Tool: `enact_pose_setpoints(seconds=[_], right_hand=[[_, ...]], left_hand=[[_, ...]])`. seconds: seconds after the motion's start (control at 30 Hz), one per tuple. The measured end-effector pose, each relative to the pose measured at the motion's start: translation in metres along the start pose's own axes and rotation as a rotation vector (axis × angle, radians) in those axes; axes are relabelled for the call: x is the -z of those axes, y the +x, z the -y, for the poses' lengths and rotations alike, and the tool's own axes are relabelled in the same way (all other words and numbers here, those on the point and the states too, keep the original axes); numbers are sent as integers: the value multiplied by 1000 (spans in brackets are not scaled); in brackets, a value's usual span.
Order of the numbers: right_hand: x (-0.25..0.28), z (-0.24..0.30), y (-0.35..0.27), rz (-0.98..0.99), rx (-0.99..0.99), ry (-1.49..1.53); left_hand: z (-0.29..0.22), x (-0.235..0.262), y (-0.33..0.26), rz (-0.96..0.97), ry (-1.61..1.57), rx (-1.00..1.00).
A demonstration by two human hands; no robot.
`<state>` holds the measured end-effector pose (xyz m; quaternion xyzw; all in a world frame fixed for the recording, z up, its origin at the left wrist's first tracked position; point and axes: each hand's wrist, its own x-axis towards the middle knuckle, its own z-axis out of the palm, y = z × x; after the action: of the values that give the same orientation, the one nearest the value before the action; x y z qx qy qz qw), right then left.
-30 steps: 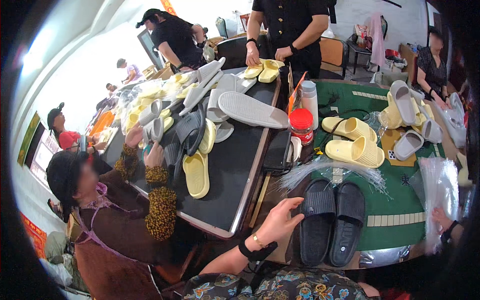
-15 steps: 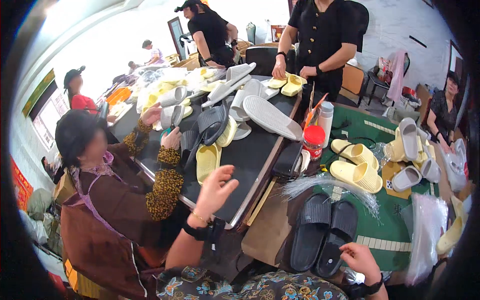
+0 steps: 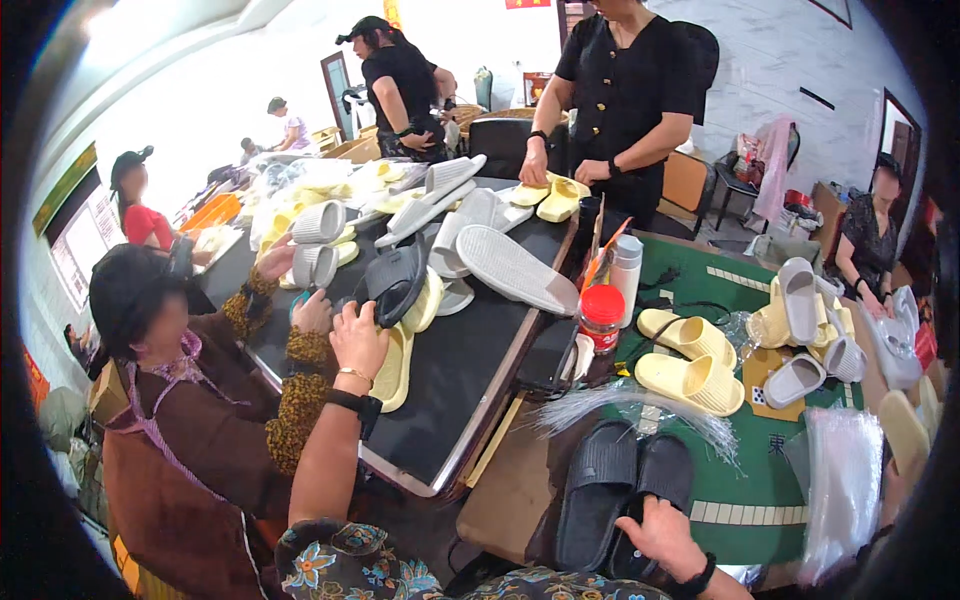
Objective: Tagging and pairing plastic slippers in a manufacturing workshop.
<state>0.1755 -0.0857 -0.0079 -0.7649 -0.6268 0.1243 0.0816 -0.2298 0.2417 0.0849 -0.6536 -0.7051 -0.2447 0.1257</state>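
Note:
My left hand (image 3: 360, 348) is stretched out over the left table, fingers bent down onto a black slide slipper mostly hidden beneath them. Next to it are another black slide (image 3: 398, 280) and a pale yellow slide (image 3: 395, 375). In front of me lies a black pair: the left slide (image 3: 600, 490) is untouched, and the right slide (image 3: 668, 465) has my right hand (image 3: 662, 535) on its footbed, fingers curled round it. A co-worker's hand (image 3: 312, 312) with scissors is close to my left hand.
Yellow slides (image 3: 705, 383) and grey ones (image 3: 795, 382) lie on the green mat (image 3: 740, 440). A red-lidded jar (image 3: 601, 320), a bundle of clear ties (image 3: 665, 405) and plastic bags (image 3: 840, 480) sit around them. A large slipper pile covers the far left table (image 3: 430, 440); co-workers surround it.
My left hand has moved left and forward from mid-air onto the black slipper. My right hand has gone left onto the right slide of the black pair. The view has shifted slightly.

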Motion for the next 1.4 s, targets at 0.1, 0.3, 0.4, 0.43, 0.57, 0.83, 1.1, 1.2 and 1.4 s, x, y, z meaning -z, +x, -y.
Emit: enact_pose_setpoints(seconds=[0.1,0.3,0.4,0.43,0.57,0.83,1.1,1.2,1.4], right_hand=[[-15,4,10,-20,-104,-9],[-25,11,29,-195,-176,152],[-27,11,37,-243,-125,257],[-19,11,40,-224,-117,306],[-30,2,43,-381,-129,284],[35,-46,1,-725,-210,263],[113,-198,-48,-720,-661,-161],[109,-195,-45,-516,-729,-48],[88,-128,2,-333,-484,661]], left_hand=[[-10,-8,6,-85,114,-107],[-10,-35,25,-148,62,-263],[18,-18,30,-257,-86,-301],[13,-2,24,-266,-36,-306],[24,-2,23,-319,-111,-224],[13,58,-29,-373,-693,-52],[-71,146,-78,-210,-901,-13],[-102,167,-103,-91,-1069,-156],[-148,176,-122,266,-1099,-814]])
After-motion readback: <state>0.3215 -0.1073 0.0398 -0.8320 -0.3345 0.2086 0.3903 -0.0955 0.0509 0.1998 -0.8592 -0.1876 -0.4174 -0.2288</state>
